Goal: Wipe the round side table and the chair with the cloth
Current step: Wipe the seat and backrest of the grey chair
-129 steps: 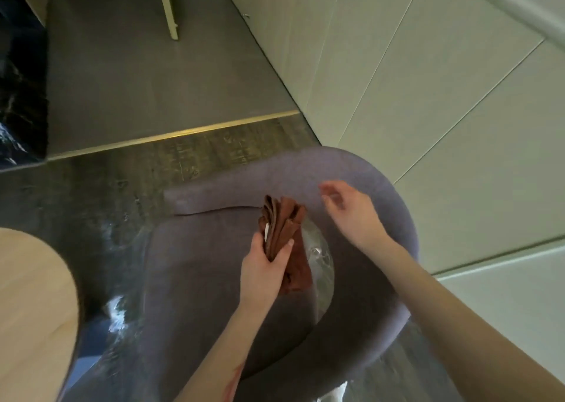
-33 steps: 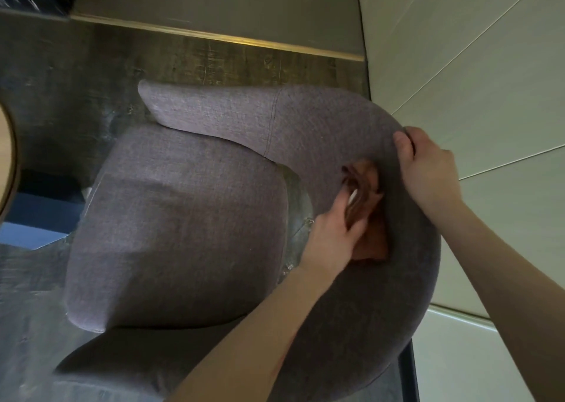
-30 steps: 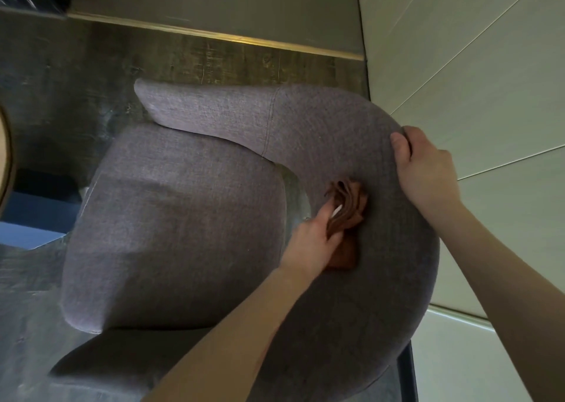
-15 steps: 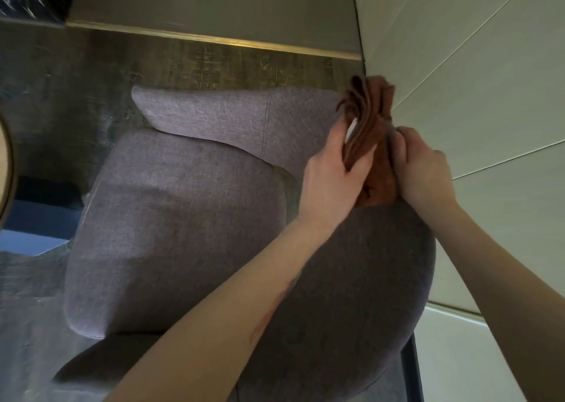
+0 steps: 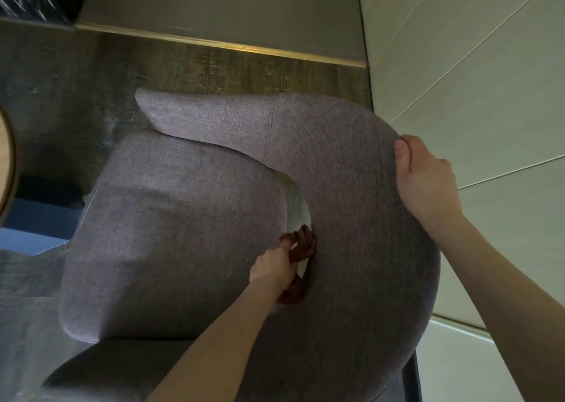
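Observation:
A grey-purple upholstered chair (image 5: 183, 233) with a curved backrest fills the middle of the view. My left hand (image 5: 273, 268) grips a folded brown cloth (image 5: 301, 247) low down, in the gap where the seat cushion meets the inner face of the backrest. Much of the cloth is hidden by the hand and the gap. My right hand (image 5: 426, 181) clasps the top outer edge of the backrest, thumb on top. A sliver of the round wooden side table (image 5: 6, 163) shows at the far left edge.
A pale panelled wall (image 5: 474, 80) stands close behind the chair on the right. Dark wood floor (image 5: 76, 80) lies beyond the chair, with a brass strip (image 5: 220, 45) and grey tiles further back. A blue patch of floor (image 5: 30, 233) lies under the table.
My left hand has swept the cloth from the top rim of the backrest down its inner face to the seat gap. My right hand has kept its grip on the backrest's top edge.

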A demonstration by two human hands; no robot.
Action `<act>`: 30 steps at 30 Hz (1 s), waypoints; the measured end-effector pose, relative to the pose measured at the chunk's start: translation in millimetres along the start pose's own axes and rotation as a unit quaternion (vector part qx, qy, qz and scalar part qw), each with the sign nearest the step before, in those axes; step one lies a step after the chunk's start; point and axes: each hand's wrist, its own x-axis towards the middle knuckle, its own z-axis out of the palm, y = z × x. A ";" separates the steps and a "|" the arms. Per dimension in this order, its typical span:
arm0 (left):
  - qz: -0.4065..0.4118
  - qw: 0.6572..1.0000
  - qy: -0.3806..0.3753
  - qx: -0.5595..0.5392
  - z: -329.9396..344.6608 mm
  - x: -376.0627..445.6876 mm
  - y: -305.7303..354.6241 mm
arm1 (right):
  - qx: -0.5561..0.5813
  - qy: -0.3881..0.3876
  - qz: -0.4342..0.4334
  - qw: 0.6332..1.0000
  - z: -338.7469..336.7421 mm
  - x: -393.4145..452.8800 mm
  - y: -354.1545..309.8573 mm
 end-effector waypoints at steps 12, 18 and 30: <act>0.308 0.935 0.094 -0.147 -30.1 -108.2 61.4 | 0.015 0.001 0.000 1.000 -4.6 -2.2 -4.3; 0.124 0.986 -0.050 0.100 -14.4 -76.5 7.2 | 0.018 0.000 0.010 1.000 -5.6 -6.0 -7.1; -0.013 0.939 0.175 -0.296 -119.7 -109.4 -17.3 | -0.053 0.011 0.031 0.998 -1.7 -65.8 -25.4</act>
